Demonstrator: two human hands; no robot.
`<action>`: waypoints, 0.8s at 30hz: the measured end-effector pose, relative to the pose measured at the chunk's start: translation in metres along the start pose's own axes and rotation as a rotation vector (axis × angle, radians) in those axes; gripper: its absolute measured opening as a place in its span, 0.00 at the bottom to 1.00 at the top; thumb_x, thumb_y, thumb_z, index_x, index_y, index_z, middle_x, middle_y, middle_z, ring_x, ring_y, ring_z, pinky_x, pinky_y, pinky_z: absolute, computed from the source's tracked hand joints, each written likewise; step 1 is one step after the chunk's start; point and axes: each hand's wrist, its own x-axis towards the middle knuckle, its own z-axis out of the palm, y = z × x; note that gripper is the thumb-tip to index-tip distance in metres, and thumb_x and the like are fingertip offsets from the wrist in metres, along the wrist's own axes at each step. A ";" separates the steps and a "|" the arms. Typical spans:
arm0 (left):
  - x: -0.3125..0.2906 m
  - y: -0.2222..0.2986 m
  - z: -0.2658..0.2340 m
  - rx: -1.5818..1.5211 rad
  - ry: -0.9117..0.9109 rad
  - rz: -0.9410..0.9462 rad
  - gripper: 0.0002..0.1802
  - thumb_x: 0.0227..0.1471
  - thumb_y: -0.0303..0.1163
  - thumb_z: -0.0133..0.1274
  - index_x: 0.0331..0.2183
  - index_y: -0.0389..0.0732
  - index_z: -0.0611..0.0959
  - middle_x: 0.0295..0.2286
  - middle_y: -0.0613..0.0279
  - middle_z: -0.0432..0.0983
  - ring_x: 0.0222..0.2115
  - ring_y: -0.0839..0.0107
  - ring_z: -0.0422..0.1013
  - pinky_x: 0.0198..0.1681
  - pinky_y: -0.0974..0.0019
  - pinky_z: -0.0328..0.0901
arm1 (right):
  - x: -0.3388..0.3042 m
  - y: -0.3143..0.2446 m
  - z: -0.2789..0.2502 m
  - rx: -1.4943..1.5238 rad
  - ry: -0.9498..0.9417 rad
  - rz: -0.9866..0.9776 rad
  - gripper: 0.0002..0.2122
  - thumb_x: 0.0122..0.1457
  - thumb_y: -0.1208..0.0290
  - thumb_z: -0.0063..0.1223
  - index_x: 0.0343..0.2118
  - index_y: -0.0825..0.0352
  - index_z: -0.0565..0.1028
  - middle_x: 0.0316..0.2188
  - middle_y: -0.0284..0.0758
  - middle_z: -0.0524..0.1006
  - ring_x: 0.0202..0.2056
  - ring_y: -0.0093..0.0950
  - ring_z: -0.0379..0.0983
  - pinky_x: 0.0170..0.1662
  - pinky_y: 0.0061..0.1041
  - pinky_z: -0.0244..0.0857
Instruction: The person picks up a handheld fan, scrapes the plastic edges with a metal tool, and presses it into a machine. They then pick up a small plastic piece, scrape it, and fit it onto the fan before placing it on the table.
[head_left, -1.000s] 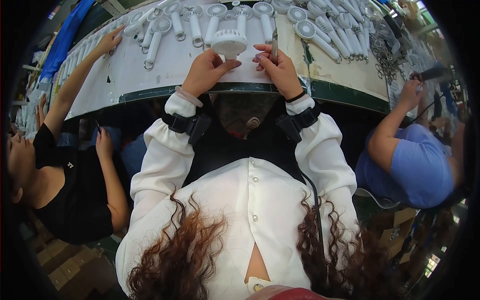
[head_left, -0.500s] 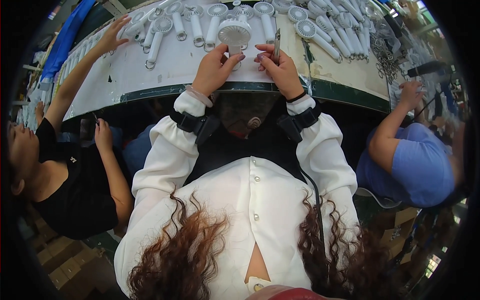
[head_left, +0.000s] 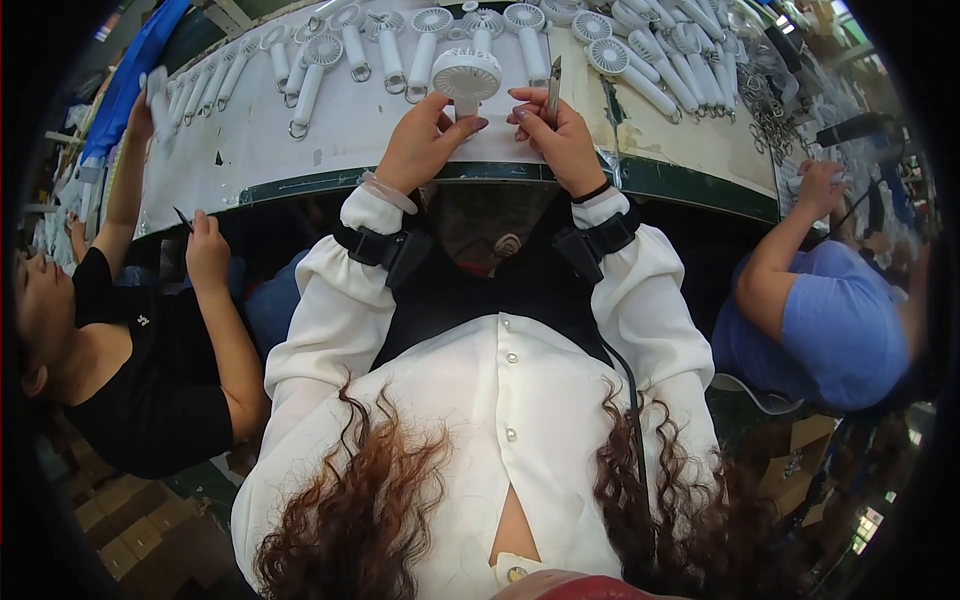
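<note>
My left hand is closed round the handle of a white handheld fan. The fan's round slatted head stands up above my fingers, and its lower end is hidden by the hand. A slim, pointed metal tool sticks up from my right hand, which grips it with the tip upward; the hand hides its lower part. Fan and tool are a short way apart, both over the table's near edge.
More white handheld fans, several with metal rings, lie along the white table. A pile of fans and loose metal rings are on the right. Co-workers sit on both sides; the left one's hand holds a pointed tool.
My left hand and its fan have shifted slightly left; my right hand has stayed nearly still. The left co-worker's far hand has drawn back from the row, now with a white fan.
</note>
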 end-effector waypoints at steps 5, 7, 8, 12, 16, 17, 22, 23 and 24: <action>-0.001 0.002 -0.002 0.005 -0.001 -0.023 0.23 0.48 0.42 0.63 0.41 0.37 0.79 0.22 0.63 0.74 0.20 0.73 0.68 0.25 0.68 0.63 | 0.000 0.000 -0.001 -0.001 -0.011 -0.002 0.14 0.62 0.71 0.50 0.51 0.66 0.72 0.32 0.28 0.78 0.29 0.13 0.68 0.28 0.10 0.58; -0.003 0.006 -0.005 0.055 -0.028 -0.042 0.23 0.47 0.41 0.64 0.42 0.38 0.79 0.21 0.64 0.74 0.20 0.74 0.68 0.25 0.69 0.63 | 0.000 0.001 -0.002 0.000 -0.014 -0.006 0.14 0.62 0.71 0.50 0.51 0.66 0.72 0.32 0.28 0.78 0.29 0.13 0.68 0.28 0.10 0.57; -0.004 0.007 -0.005 0.081 -0.042 -0.052 0.24 0.46 0.41 0.65 0.42 0.38 0.79 0.21 0.64 0.74 0.20 0.74 0.67 0.25 0.69 0.63 | 0.000 0.002 -0.002 -0.003 -0.014 -0.011 0.14 0.62 0.71 0.50 0.51 0.66 0.72 0.32 0.28 0.78 0.29 0.13 0.68 0.28 0.10 0.57; -0.008 0.004 -0.006 0.100 -0.061 -0.111 0.22 0.46 0.39 0.65 0.42 0.39 0.79 0.22 0.65 0.74 0.20 0.75 0.67 0.25 0.70 0.63 | 0.000 0.002 -0.002 -0.009 -0.018 -0.011 0.14 0.62 0.71 0.50 0.51 0.66 0.72 0.32 0.28 0.78 0.29 0.13 0.68 0.28 0.10 0.57; -0.005 0.000 -0.003 -0.024 -0.059 0.030 0.21 0.46 0.36 0.65 0.42 0.40 0.80 0.21 0.66 0.75 0.21 0.75 0.69 0.26 0.71 0.64 | 0.002 0.001 -0.002 -0.014 -0.022 0.002 0.15 0.62 0.70 0.50 0.51 0.66 0.72 0.33 0.28 0.78 0.29 0.13 0.68 0.27 0.09 0.57; -0.006 0.000 -0.003 -0.025 -0.059 0.031 0.21 0.46 0.36 0.65 0.42 0.40 0.80 0.21 0.66 0.75 0.21 0.75 0.69 0.26 0.71 0.64 | 0.002 0.002 -0.003 -0.020 -0.024 0.000 0.15 0.62 0.70 0.50 0.50 0.66 0.72 0.33 0.28 0.78 0.29 0.13 0.68 0.27 0.09 0.57; -0.009 0.016 -0.003 -0.103 0.041 0.307 0.19 0.44 0.24 0.63 0.42 0.41 0.81 0.31 0.62 0.75 0.29 0.72 0.73 0.33 0.69 0.68 | 0.006 -0.010 0.003 0.027 -0.026 0.103 0.15 0.63 0.67 0.49 0.50 0.67 0.71 0.33 0.29 0.77 0.29 0.13 0.68 0.26 0.09 0.55; -0.008 0.021 -0.002 -0.056 0.098 0.472 0.20 0.43 0.21 0.62 0.42 0.41 0.81 0.34 0.61 0.75 0.32 0.70 0.74 0.35 0.69 0.69 | 0.006 -0.015 0.004 0.025 -0.023 0.096 0.15 0.63 0.67 0.49 0.50 0.67 0.71 0.33 0.29 0.77 0.29 0.13 0.68 0.26 0.09 0.55; -0.008 0.025 -0.002 -0.009 0.155 0.638 0.21 0.42 0.18 0.62 0.42 0.41 0.82 0.38 0.59 0.74 0.35 0.69 0.75 0.37 0.68 0.70 | 0.006 -0.020 0.005 0.146 -0.058 0.173 0.15 0.63 0.66 0.49 0.50 0.67 0.71 0.33 0.29 0.77 0.29 0.13 0.68 0.26 0.09 0.55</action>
